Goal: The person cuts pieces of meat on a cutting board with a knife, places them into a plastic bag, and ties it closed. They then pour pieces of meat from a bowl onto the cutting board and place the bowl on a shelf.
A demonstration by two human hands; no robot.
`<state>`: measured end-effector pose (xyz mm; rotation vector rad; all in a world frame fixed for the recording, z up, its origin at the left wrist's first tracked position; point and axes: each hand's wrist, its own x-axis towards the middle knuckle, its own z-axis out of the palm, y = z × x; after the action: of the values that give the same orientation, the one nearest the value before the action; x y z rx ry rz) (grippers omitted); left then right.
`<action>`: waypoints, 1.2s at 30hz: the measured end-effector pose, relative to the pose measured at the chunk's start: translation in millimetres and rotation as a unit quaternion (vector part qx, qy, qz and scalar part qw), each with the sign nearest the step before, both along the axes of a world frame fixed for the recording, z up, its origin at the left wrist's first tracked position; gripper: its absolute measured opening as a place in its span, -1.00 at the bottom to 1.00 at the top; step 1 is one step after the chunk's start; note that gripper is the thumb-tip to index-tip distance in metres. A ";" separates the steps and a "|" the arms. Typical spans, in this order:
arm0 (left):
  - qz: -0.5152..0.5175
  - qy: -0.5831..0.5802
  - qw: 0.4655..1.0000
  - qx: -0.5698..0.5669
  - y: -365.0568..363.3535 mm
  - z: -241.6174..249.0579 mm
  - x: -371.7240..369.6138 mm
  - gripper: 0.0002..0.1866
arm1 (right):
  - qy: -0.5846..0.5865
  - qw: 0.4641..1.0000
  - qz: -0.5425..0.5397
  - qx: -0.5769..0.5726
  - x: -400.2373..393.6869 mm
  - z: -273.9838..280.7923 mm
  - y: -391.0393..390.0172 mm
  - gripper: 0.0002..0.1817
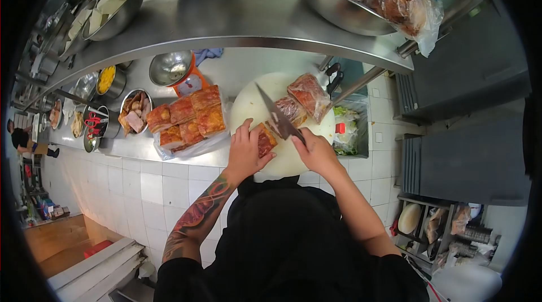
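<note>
My right hand is wrapped round the handle of a large kitchen knife, its blade pointing away to the upper left over a round white cutting board. My left hand grips a piece of roast pork belly with browned skin, thumb on the near side and fingers along the left. The blade's heel lies close by that piece's right end. Farther back on the board are plastic-wrapped pork slabs, partly hidden by the knife. Left of the board, several browned pork slabs lie on plastic.
A steel bowl rests on an orange scale. Beyond stand a bowl of meat pieces and red-handled scissors. A steel shelf overhangs the table, holding a large bowl of bagged meat. Another person is far left.
</note>
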<state>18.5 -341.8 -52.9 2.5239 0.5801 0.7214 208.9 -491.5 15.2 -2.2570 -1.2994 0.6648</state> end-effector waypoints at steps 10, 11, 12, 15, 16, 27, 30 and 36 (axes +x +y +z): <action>0.055 -0.208 0.611 -0.761 12.8 -0.6 -65.5 -0.39 | -0.021 0.999 0.045 -0.011 -24.8 -19.9 -28.8 -0.68; 0.063 -0.254 0.475 -0.840 10.1 9.1 -78.7 -0.38 | -0.048 0.997 0.050 -0.035 -24.9 -23.2 -29.3 -0.67; 0.019 -0.257 0.468 -0.845 7.0 22.6 -90.5 -0.36 | -0.044 0.997 0.061 -0.030 -24.7 -25.2 -30.3 -0.67; 0.164 -0.192 0.659 -0.709 12.7 15.0 -124.0 -0.36 | -0.039 0.997 0.039 -0.047 -22.6 -28.1 -36.0 -0.65; 0.174 -0.165 0.810 -0.536 23.3 5.6 -133.1 -0.34 | -0.030 0.998 0.028 -0.051 -22.0 -29.0 -37.7 -0.64; 0.102 0.173 0.979 0.038 133.3 28.4 -157.5 -0.03 | -0.025 0.998 0.026 -0.049 -25.2 -28.2 -38.8 -0.64; 0.080 0.146 0.981 0.097 134.6 20.5 -149.7 0.00 | -0.016 0.998 0.011 -0.053 -27.8 -30.0 -39.5 -0.64; 0.180 0.043 0.982 0.048 116.0 -4.9 -151.5 0.20 | 0.000 0.999 -0.013 -0.041 -32.4 -31.2 -43.2 -0.65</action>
<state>-133.1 -225.8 -57.8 2.5767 1.0755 0.7811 176.5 -534.7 -16.0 -2.3352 -1.2611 0.7205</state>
